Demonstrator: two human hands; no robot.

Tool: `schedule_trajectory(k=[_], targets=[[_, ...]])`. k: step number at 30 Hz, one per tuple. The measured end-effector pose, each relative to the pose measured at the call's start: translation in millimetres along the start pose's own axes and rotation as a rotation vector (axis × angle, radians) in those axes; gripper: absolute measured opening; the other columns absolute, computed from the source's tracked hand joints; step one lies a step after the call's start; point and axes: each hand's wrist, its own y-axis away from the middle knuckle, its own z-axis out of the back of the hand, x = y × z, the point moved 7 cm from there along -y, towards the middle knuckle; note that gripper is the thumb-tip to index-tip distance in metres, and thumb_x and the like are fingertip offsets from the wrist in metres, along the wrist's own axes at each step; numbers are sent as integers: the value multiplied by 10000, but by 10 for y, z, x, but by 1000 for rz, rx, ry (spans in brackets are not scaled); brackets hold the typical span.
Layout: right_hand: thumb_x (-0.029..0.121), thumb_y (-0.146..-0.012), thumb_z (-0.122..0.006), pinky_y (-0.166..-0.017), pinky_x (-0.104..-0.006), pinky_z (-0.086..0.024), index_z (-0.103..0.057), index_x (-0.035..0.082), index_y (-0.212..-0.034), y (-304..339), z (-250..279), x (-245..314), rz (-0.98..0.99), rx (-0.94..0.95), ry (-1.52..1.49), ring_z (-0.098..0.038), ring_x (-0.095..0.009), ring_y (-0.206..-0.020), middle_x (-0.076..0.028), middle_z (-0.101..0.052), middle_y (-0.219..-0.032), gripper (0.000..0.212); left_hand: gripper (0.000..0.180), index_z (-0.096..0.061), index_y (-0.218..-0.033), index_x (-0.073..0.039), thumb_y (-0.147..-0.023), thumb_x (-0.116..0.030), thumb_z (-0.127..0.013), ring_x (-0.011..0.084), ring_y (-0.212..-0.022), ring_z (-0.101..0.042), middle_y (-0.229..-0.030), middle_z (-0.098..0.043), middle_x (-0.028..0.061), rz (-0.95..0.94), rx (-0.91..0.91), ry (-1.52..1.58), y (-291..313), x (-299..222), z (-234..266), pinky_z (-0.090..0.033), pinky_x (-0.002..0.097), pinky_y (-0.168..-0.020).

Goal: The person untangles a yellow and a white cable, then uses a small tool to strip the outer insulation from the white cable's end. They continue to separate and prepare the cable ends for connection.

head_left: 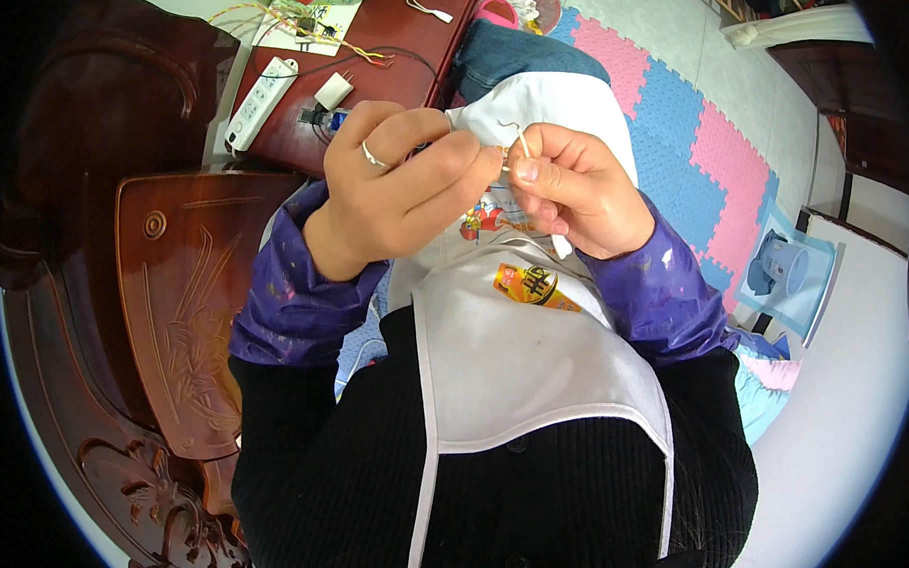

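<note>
In front of my apron, my two hands are held close together with the fingertips nearly meeting. Between the thumb and forefinger of my right hand [583, 193] a thin white cable [523, 139] is pinched, with a short bent end sticking up. Below that hand hangs a small white connector [561, 245]. My left hand [403, 187], with a ring on one finger, is closed, and its fingertips grip the cable beside the right thumb. The left palm is turned away, so anything else inside it is hidden. Just behind the left hand, a blue object [335, 118] partly shows on the table.
On the dark red table [408, 27] at the upper left lie a white power strip [261, 105], a white plug adapter [333, 90], twisted thin wires [358, 50] and another white cable [429, 8]. A carved wooden seat [188, 305] stands at left. Pink and blue foam mats [670, 121] cover floor beyond.
</note>
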Motion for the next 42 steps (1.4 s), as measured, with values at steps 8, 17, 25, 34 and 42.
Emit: schedule_trajectory(k=[8,17,25,34,42], targets=[[132,-847,-606,-435,-186,-312,-539,17,-784,-30,-19,-5,60,-111,252,-406,-23,-502,16,-511,-624,148,195,-633,-907,-37,-719,-90,-639,158,-723,-543,-816,-585,39,661,-81,647,124,516,-36,-412,271,-596],[133,-835,-624,-496,-191,-355,-579,1,-856,-27,37,23,228,-216,644,-425,-20,-561,32,-496,-614,141,22,-591,-766,-4,-770,-24,-602,152,-636,-493,-724,-540,65,739,235,641,318,313,-342,-389,251,-567],[84,-761,-682,-475,-229,-391,-586,41,-846,-141,-206,-53,486,-29,1100,-503,-73,-510,-38,-563,-638,135,106,-559,-755,4,-797,-81,-607,89,-638,-481,-687,-540,26,886,383,906,713,375,-321,-393,233,-579],[-81,-798,-546,-672,-213,-384,-440,24,-924,-380,-742,-1,589,187,506,-452,-111,-738,-73,-491,-810,195,134,-615,-754,32,-796,-96,-611,83,-574,-498,-639,-592,47,1149,547,984,470,598,427,-412,215,-548],[-73,-777,-599,-612,-188,-368,-514,10,-937,-442,-773,-84,496,113,735,-425,-53,-662,-1,-454,-754,199,166,-591,-718,58,-787,-92,-601,119,-548,-508,-614,-582,91,1194,672,795,355,513,578,-416,240,-528]])
